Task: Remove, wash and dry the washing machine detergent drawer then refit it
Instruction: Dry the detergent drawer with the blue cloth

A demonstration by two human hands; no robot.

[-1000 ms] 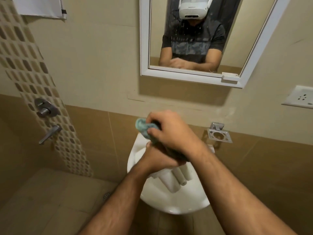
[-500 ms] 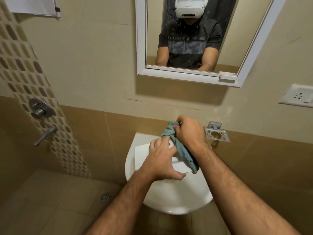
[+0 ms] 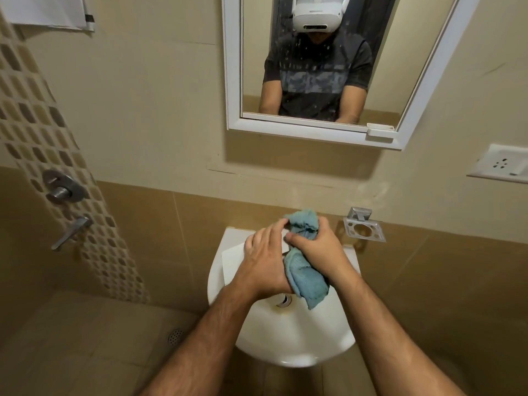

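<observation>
Over the white washbasin (image 3: 294, 344), the left hand (image 3: 264, 260) gripped the white detergent drawer (image 3: 233, 260) to steady it, probably so the right hand (image 3: 317, 252), fingers curled round a blue microfibre cloth (image 3: 307, 284), could wipe it dry.

- You face a beige wall (image 3: 148, 104) whose lower half is clad in brown tiles (image 3: 137, 238).
- A white-framed mirror (image 3: 380, 130) hangs above a white wall-hung basin (image 3: 300, 338).
- To your left runs a slanting strip of mosaic tiles (image 3: 31, 118), with a chrome valve knob (image 3: 61, 188) and a lever handle (image 3: 71, 232) set on it.
- A chrome holder (image 3: 364, 228) is fixed right of the basin; a white socket plate (image 3: 503, 164) sits higher up on the right.
- A floor drain (image 3: 175, 335) lies in the tan tiled floor (image 3: 71, 344).
</observation>
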